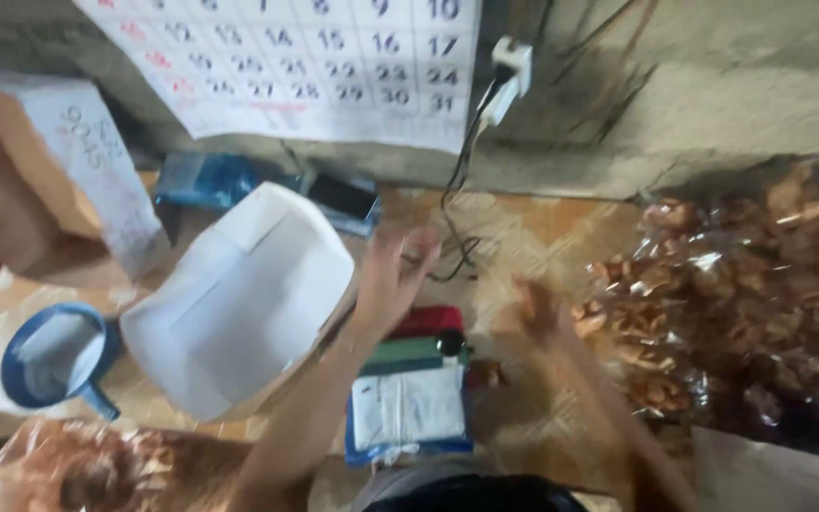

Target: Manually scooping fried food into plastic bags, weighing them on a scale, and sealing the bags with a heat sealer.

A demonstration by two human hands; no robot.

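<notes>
We are looking at a white paper bag (239, 303), wide open and creased, lying tilted on the table (542, 228) with its long axis running from lower left to upper right. Our left hand (392, 275) is hovering just beside its upper edge, fingers spread loose, gripping nothing. Our right hand (533, 308) is blurring near the bagged snacks (741, 294); its fingers we cannot tell. A blue cup (49, 356) is sitting left, a notebook stack (409, 389) between our arms.
</notes>
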